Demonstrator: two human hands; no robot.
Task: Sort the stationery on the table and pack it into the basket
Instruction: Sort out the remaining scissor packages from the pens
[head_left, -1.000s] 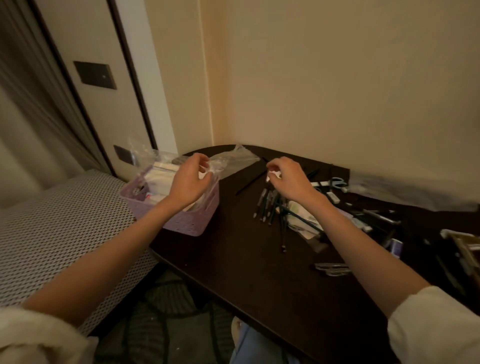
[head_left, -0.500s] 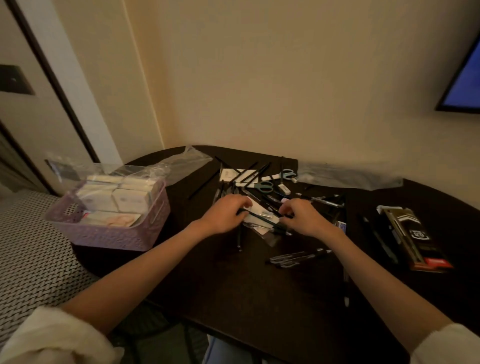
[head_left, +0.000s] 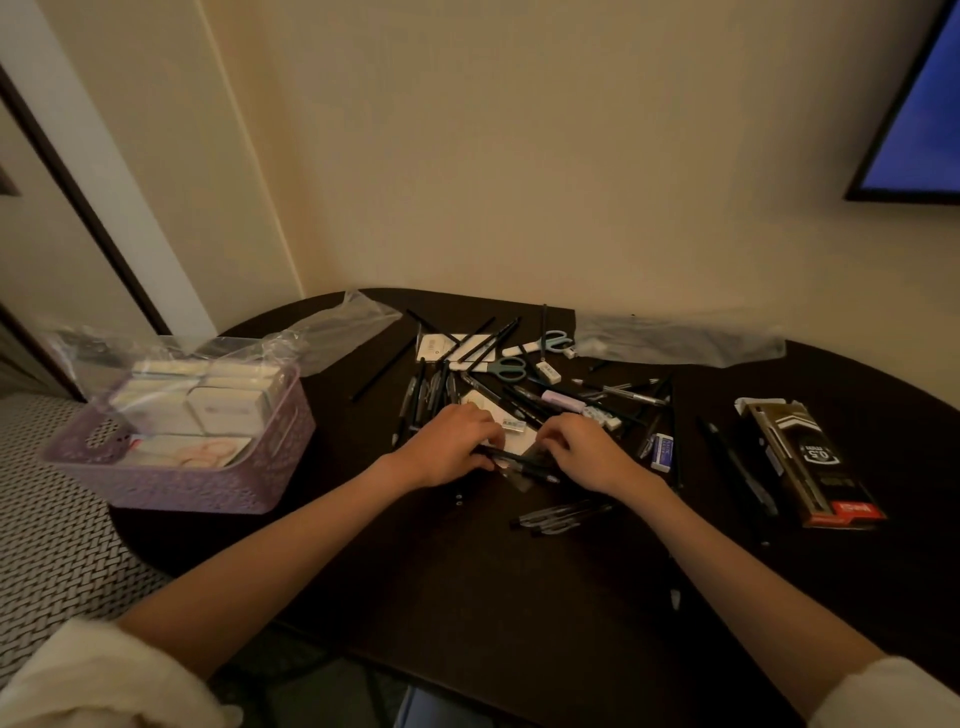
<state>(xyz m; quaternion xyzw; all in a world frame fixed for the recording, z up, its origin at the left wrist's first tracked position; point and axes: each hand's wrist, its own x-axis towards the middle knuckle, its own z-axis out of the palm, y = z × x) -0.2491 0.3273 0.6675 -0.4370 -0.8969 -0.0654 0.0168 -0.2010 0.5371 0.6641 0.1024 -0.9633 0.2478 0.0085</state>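
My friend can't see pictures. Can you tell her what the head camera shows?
Two hands, left hand and right hand, reach into a pile of pens on a dark table and hold a black pen between them. A purple basket holding white boxes sits at the left.

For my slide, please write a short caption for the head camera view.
Both hands, left hand and right hand, gather pens on a dark table beside a purple basket.

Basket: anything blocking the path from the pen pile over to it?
Nothing visible. Bare tabletop separates the pen pile from the purple basket. The basket top is open, but boxes and clear plastic crowd it.
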